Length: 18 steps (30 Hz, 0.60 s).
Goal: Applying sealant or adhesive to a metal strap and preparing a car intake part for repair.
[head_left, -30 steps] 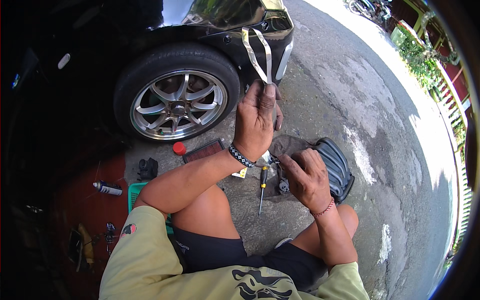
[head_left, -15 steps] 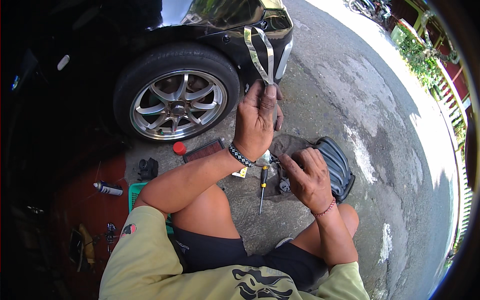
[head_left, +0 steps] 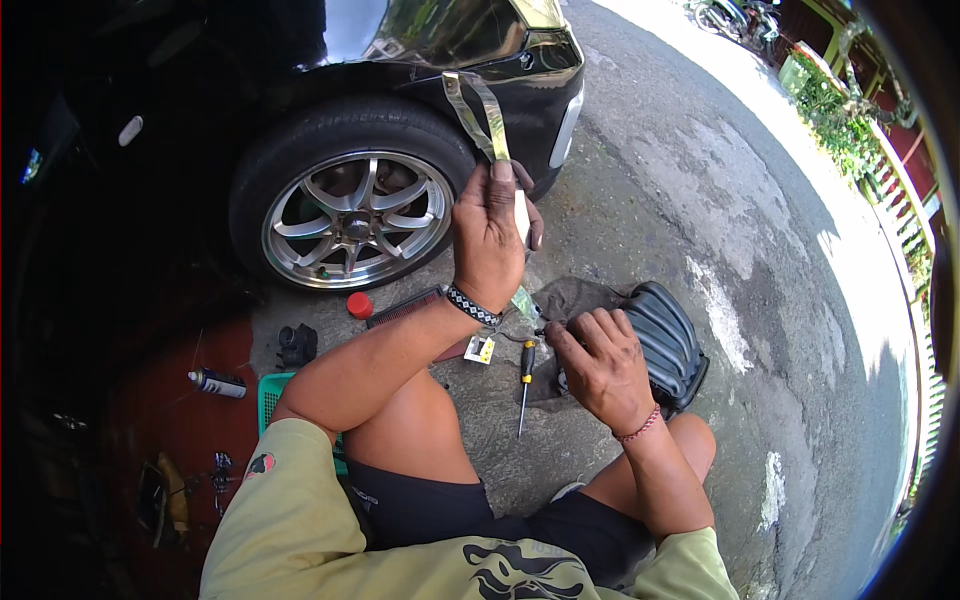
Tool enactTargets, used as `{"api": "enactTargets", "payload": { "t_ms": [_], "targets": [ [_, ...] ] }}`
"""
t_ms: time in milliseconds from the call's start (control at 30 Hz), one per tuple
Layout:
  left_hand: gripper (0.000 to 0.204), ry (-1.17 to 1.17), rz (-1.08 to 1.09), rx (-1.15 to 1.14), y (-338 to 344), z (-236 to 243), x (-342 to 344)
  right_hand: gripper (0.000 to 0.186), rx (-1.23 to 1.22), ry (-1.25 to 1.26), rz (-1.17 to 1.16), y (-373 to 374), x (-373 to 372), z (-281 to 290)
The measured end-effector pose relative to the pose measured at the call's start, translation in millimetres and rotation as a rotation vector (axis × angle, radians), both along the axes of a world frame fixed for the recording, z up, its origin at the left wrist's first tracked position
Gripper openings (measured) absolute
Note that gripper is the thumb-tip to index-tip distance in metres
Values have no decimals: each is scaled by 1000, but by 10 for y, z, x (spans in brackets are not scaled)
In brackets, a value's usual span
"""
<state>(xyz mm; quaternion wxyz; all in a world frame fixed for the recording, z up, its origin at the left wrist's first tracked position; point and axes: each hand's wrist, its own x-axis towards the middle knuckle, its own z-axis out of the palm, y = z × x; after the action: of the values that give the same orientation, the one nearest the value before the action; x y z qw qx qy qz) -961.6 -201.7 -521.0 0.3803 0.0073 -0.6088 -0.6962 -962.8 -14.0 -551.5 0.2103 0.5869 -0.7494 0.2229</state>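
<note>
One looped shiny strip (head_left: 494, 118) is in your left hand (head_left: 490, 225), grasped between thumb and fingers, its loop standing above the thumb in front of the black car (head_left: 545, 105), with a pale length showing below the fingers. Your right hand (head_left: 600, 365) is lower and to the right, fingers curled; whether it pinches anything small, I cannot tell.

To handle the strip well, pinch it flat near the base of the loop, press only enough to stop slipping, and avoid creasing the bend. Give it clearance from the paint, and support any loose length with your right fingertips.

Counted on the grey surface (head_left: 760, 280): one wheel (head_left: 357, 225) at its edge by the car; near that edge, one red cap (head_left: 360, 305) and one rectangular panel (head_left: 405, 307), partly behind your forearm; toward its left edge, one black part (head_left: 295, 345) and one green basket (head_left: 266, 400); well inside its edges, one screwdriver (head_left: 527, 362) and one small white-and-yellow packet (head_left: 479, 350). One ribbed black piece (head_left: 668, 335) lies at the right edge of one dark cloth (head_left: 577, 293). One spray can (head_left: 217, 382) lies near the right edge of the red floor (head_left: 200, 430).
</note>
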Motion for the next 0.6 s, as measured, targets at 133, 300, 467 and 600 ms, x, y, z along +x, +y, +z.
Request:
{"api": "enactTargets", "payload": {
  "t_ms": [133, 300, 467, 600],
  "targets": [
    [45, 16, -4, -12, -140, -11, -23, 18, -123, -195, -46, -42, -57, -62],
    [59, -121, -275, 102, -213, -83, -1, 23, -385, -1097, -40, 9, -175, -143],
    [39, -155, -313, -154, -60, -226, 11, 22, -821, -1668, 127, 72, -285, -226],
    [25, -285, -446, -195, 62, -327, 62, 23, -921, -1841, 208, 116, -371, -228]
  ]
}}
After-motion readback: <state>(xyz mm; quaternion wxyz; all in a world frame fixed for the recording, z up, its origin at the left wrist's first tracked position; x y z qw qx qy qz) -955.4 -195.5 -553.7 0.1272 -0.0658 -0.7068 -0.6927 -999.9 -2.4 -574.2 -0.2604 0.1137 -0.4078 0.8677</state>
